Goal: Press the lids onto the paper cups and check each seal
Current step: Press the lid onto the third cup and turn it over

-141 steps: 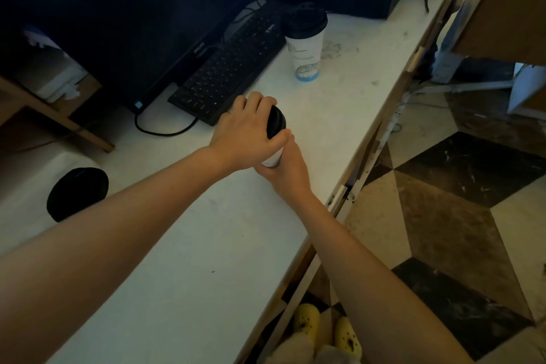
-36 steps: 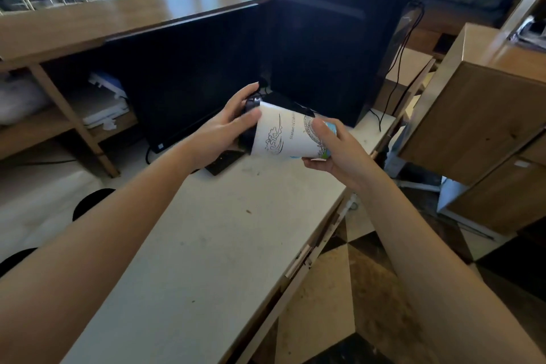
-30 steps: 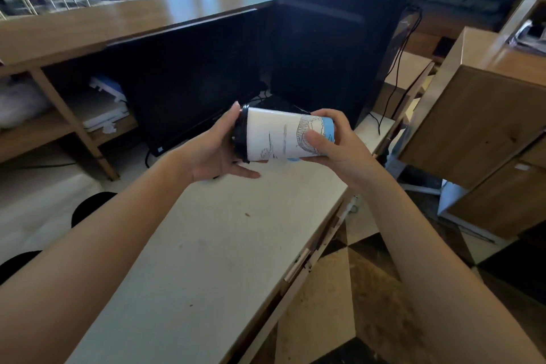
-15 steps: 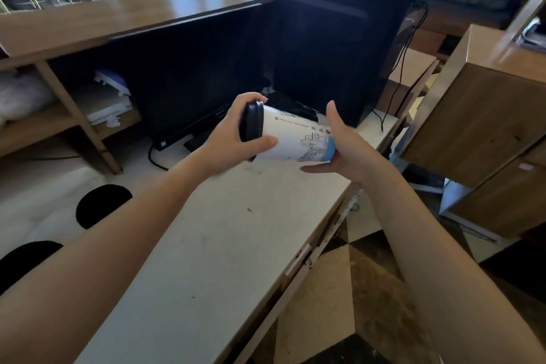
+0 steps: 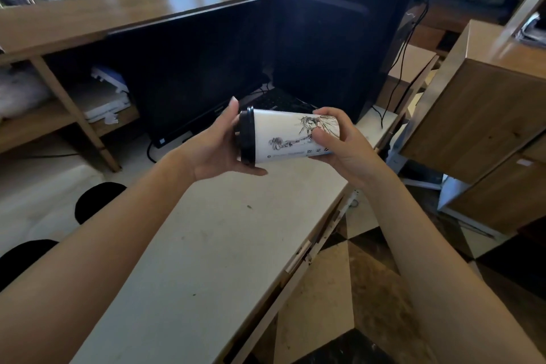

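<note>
A white paper cup point(image 5: 283, 134) with black line drawings lies on its side in the air above the white desk point(image 5: 206, 245). A black lid point(image 5: 246, 136) sits on its left end. My left hand point(image 5: 220, 145) cups the lid end, thumb under it and fingers behind. My right hand point(image 5: 339, 142) grips the cup's base end, thumb on the printed side. The second cup is out of sight.
A dark monitor point(image 5: 192, 68) and a black computer tower point(image 5: 334, 32) stand behind the cup, with a keyboard point(image 5: 277, 100) partly showing between them. A wooden cabinet point(image 5: 478, 115) is at the right. Two black round seats point(image 5: 97, 201) are at the left. The desk edge point(image 5: 313, 248) drops to tiled floor.
The cup went from standing on the desk under both hands to being held sideways in the air. Over the last second it has been turned about its axis, showing different drawings.
</note>
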Available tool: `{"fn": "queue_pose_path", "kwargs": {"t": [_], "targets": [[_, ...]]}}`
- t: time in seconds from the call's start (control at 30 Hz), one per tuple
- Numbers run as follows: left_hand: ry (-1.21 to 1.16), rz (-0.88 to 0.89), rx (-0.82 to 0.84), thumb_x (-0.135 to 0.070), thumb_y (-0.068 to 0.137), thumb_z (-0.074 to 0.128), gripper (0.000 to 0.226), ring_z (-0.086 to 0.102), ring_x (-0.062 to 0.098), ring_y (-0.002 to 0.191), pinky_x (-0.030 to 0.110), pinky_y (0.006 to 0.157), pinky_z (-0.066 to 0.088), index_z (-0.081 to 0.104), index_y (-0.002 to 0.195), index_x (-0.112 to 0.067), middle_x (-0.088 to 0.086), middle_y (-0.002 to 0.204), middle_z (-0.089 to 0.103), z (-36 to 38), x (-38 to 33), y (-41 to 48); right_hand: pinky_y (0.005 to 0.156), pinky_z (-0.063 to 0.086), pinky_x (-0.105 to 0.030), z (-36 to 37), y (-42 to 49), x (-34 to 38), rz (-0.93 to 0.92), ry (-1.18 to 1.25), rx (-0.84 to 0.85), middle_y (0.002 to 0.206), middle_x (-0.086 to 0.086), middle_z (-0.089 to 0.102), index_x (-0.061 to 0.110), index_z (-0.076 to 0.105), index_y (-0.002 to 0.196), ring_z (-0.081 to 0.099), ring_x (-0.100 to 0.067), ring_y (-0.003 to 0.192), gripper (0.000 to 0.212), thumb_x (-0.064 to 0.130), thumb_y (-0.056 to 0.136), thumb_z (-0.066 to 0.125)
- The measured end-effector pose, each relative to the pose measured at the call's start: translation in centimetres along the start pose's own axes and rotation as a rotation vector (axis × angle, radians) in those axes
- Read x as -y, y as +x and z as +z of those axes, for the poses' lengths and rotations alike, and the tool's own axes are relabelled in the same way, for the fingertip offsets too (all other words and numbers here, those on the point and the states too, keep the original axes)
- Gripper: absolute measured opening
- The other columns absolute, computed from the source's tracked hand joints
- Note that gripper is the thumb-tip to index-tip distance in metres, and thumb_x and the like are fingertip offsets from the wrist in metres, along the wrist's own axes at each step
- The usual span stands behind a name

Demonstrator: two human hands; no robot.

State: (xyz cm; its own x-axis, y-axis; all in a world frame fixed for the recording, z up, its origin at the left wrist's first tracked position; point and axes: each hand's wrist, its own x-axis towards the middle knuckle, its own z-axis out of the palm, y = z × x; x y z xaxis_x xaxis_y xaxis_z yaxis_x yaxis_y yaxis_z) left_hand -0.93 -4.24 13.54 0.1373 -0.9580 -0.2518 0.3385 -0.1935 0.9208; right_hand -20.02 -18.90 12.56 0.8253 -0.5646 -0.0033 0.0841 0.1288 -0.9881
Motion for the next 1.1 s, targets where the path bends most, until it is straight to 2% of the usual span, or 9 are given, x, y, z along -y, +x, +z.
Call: {"fn": "queue_pose_path", "kwargs": {"t": [0.07, 0.2, 0.33, 0.47, 0.6, 0.77, 0.9, 0.97, 1.1], "targets": [[-0.038, -0.087, -0.066, -0.067, 0.072, 0.047, 0.057, 0.067, 0.03, 0.1, 0.044, 0.067, 0.056, 0.063, 0.111, -0.028, 0.007, 0.114, 0.067, -0.1, -0.1, 0.4, 0.095, 0.05, -0.046, -0.1, 0.1, 0.0, -0.034, 0.0, 0.042, 0.118, -0.009, 0.058, 0.026, 0.05, 0.111, 0.062, -0.025, 0.102, 0.044, 0.02, 0.073, 0.073], [-0.006, -0.11, -0.114, -0.043, 0.087, 0.051, 0.023, 0.063, 0.028, 0.081, 0.039, 0.063, 0.054, 0.065, 0.096, -0.027, 0.007, 0.095, 0.062, 0.2, -0.7, 0.2, 0.097, 0.048, -0.045, -0.3, 0.6, -0.4, -0.091, 0.027, 0.086, 0.122, -0.008, 0.052, 0.023, 0.048, 0.122, 0.057, -0.025, 0.109, 0.059, 0.004, 0.074, 0.076], [0.119, 0.023, -0.222, -0.03, 0.083, 0.061, 0.031, 0.06, 0.025, 0.09, 0.038, 0.06, 0.057, 0.052, 0.111, -0.024, 0.006, 0.108, 0.054, 0.7, -1.0, 0.3, 0.094, 0.052, -0.037, 0.4, 1.3, -2.0, 0.009, 0.306, -0.004, 0.126, -0.003, 0.055, 0.025, 0.045, 0.133, 0.06, -0.021, 0.108, 0.082, 0.022, 0.06, 0.084], [0.27, 0.181, -0.276, -0.037, 0.063, 0.071, 0.065, 0.06, 0.026, 0.104, 0.042, 0.074, 0.058, 0.044, 0.122, -0.03, 0.002, 0.119, 0.052, 0.6, -0.3, -0.1, 0.095, 0.052, -0.044, 2.9, 1.6, -3.9, 0.085, 0.582, -0.054, 0.114, -0.006, 0.065, 0.017, 0.058, 0.118, 0.06, -0.028, 0.111, 0.069, 0.043, 0.059, 0.083], [0.467, 0.309, -0.279, -0.032, 0.065, 0.075, 0.066, 0.055, 0.014, 0.111, 0.036, 0.09, 0.053, 0.041, 0.121, -0.035, -0.009, 0.118, 0.05, -0.1, 0.4, -0.8, 0.102, 0.047, -0.044, 4.7, 2.3, -2.8, 0.039, 0.732, -0.063, 0.124, -0.012, 0.06, 0.013, 0.053, 0.121, 0.055, -0.029, 0.12, 0.045, 0.035, 0.083, 0.059], [0.603, 0.217, -0.263, -0.032, 0.069, 0.078, 0.069, 0.055, 0.012, 0.112, 0.028, 0.093, 0.048, 0.039, 0.126, -0.03, -0.006, 0.119, 0.053, -2.1, -0.4, -0.5, 0.091, 0.053, -0.038, 5.3, 4.7, -1.0, 0.058, 0.514, -0.154, 0.108, -0.005, 0.065, 0.016, 0.057, 0.115, 0.061, -0.02, 0.104, 0.023, 0.026, 0.095, 0.054], [0.789, 0.157, -0.287, -0.041, 0.064, 0.08, 0.081, 0.051, 0.01, 0.117, 0.03, 0.101, 0.043, 0.04, 0.134, -0.029, -0.01, 0.127, 0.051, -4.0, -1.9, 1.2, 0.077, 0.057, -0.029, 5.9, 7.0, 0.9, 0.023, 0.24, -0.143, 0.107, -0.004, 0.069, 0.011, 0.057, 0.119, 0.066, -0.016, 0.097, 0.029, 0.021, 0.092, 0.06], [0.833, 0.173, -0.291, -0.047, 0.058, 0.08, 0.091, 0.051, 0.009, 0.119, 0.032, 0.105, 0.042, 0.04, 0.137, -0.028, -0.01, 0.131, 0.051, -4.6, -2.6, 2.2, 0.082, 0.057, -0.033, 6.2, 8.5, 1.5, -0.019, 0.142, -0.14, 0.108, -0.007, 0.069, 0.008, 0.057, 0.117, 0.067, -0.019, 0.098, 0.031, 0.017, 0.088, 0.065], [0.828, 0.237, -0.358, -0.035, 0.066, 0.081, 0.079, 0.057, 0.009, 0.113, 0.036, 0.102, 0.046, 0.045, 0.135, -0.026, -0.007, 0.126, 0.06, -5.5, -3.0, 4.4, 0.091, 0.055, -0.039, 7.7, 10.7, 1.9, -0.083, -0.131, -0.203, 0.117, -0.01, 0.065, 0.006, 0.053, 0.122, 0.065, -0.022, 0.105, 0.054, 0.022, 0.076, 0.077]]}}
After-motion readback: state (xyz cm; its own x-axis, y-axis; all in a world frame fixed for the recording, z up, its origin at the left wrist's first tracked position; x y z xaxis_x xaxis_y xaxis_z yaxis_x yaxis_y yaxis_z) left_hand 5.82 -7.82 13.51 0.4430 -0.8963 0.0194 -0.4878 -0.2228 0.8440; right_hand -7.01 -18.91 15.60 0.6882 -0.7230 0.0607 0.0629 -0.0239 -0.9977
